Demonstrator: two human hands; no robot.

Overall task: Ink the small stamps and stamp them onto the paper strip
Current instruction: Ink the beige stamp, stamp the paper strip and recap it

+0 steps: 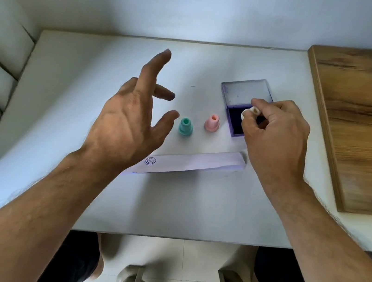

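White stamp (pixel 250 111) pinched in right hand (pixel 276 135) fingertips, held over the dark pad of the open ink pad (pixel 239 122); contact with the pad unclear. Left hand (pixel 132 117) raised, fingers spread, holding nothing, above the left end of the paper strip (pixel 196 163). Strip lay diagonally between both hands, one blue ring print (pixel 150 160) near its left end. Green stamp (pixel 185 127) and pink stamp (pixel 212 122) stood upright between left hand and ink pad. White table (pixel 65 97) bare to the left; wooden board (pixel 363 125) along the right edge.
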